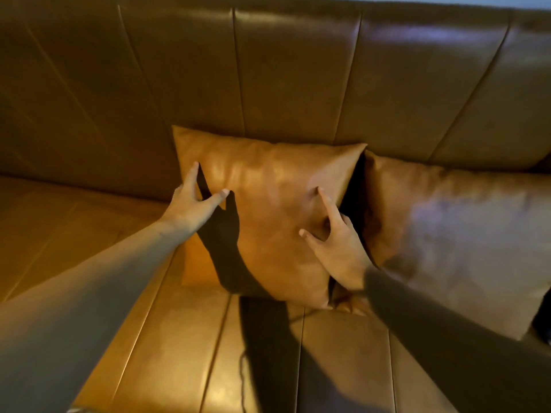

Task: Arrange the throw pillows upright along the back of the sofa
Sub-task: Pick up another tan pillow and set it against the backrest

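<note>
Big brown leather sofa, back panels up top, seat down below. Second pillow, wide and shiny, leaning on the sofa back, just right of the middle pillow and touching it. Middle pillow, tan and square, standing up against the sofa back on the seat. Left hand on that pillow's left edge, fingers spread wide, holding nothing. Right hand on that pillow's right side, fingers spread and pushing into the front, not pinching.
</note>
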